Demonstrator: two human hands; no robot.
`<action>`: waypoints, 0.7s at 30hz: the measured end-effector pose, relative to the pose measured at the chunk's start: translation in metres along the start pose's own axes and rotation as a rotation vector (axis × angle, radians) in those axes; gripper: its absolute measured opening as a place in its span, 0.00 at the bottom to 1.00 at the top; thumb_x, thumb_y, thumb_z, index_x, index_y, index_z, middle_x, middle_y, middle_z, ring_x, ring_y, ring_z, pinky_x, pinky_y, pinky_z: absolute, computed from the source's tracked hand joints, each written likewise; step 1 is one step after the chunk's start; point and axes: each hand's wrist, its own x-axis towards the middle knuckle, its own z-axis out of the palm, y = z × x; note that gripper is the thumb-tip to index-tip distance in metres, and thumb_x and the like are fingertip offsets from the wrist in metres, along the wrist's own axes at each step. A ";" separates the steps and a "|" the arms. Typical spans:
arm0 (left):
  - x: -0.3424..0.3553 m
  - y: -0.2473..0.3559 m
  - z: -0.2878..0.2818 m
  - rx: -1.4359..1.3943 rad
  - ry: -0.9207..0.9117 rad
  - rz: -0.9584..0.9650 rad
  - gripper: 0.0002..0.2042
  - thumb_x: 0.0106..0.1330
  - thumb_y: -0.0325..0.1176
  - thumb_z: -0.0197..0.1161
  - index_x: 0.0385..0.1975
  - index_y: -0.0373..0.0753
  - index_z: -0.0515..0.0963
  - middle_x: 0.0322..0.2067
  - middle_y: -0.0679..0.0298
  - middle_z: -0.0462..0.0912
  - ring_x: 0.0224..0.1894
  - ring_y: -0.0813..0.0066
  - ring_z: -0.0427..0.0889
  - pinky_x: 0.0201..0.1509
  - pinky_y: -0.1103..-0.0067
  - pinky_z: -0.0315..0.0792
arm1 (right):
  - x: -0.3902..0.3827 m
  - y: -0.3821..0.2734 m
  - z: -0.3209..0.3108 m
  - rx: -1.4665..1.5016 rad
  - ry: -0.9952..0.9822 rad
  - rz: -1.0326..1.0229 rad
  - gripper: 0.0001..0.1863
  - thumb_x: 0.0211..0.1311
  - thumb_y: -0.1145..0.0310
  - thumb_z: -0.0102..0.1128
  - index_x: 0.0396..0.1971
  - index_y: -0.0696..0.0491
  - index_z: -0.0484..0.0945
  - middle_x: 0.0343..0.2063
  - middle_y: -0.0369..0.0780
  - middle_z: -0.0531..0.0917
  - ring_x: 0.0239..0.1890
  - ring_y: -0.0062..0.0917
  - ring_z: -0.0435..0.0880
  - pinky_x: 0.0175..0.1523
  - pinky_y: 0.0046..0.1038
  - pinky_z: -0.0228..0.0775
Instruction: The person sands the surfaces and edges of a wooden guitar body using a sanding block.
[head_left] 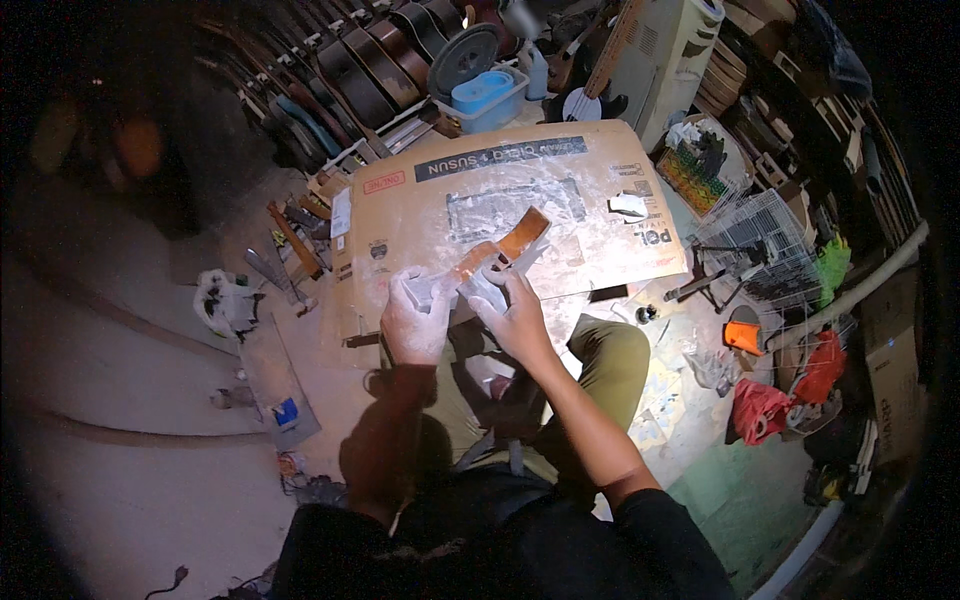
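My left hand (414,322), coated in pale dust, is closed around a small grey-white flat-sided piece (424,292); its kind I cannot make out. Just to its right, my right hand (517,318) pinches a pale grey folded sheet (484,290) that looks like sandpaper. A curved brown strip (524,234) rises beyond the right fingertips, its near end partly hidden by them. Whether it is held or lies on the cardboard I cannot tell. Beneath both hands spreads a dusty cardboard sheet (400,220), close to my knees.
A white crumpled piece (628,205) lies on the cardboard's right side. Hand tools, among them a hammer (292,238), crowd its left edge. Guitar bodies (355,80) and a blue tub (482,92) stand behind. To the right are a wire rack (765,240) and red bags (760,410).
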 end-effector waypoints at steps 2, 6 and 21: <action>0.004 -0.003 0.001 0.074 0.029 0.119 0.17 0.58 0.34 0.68 0.47 0.38 0.75 0.34 0.51 0.85 0.39 0.48 0.85 0.45 0.63 0.76 | -0.005 -0.011 0.004 -0.119 0.026 -0.045 0.21 0.55 0.68 0.69 0.47 0.58 0.75 0.43 0.52 0.76 0.48 0.50 0.76 0.53 0.42 0.69; 0.016 0.004 0.009 0.235 -0.018 0.148 0.11 0.64 0.32 0.59 0.44 0.37 0.77 0.34 0.47 0.84 0.39 0.49 0.84 0.45 0.63 0.75 | -0.013 0.000 -0.001 -0.158 0.066 -0.015 0.23 0.57 0.67 0.68 0.50 0.58 0.74 0.42 0.51 0.76 0.47 0.47 0.77 0.53 0.39 0.69; 0.026 -0.021 0.023 -0.001 0.026 0.189 0.08 0.62 0.25 0.62 0.38 0.35 0.71 0.30 0.60 0.79 0.36 0.72 0.81 0.42 0.75 0.75 | -0.080 0.202 0.026 -0.335 0.163 0.820 0.32 0.48 0.47 0.72 0.44 0.59 0.77 0.41 0.53 0.82 0.46 0.46 0.82 0.53 0.42 0.73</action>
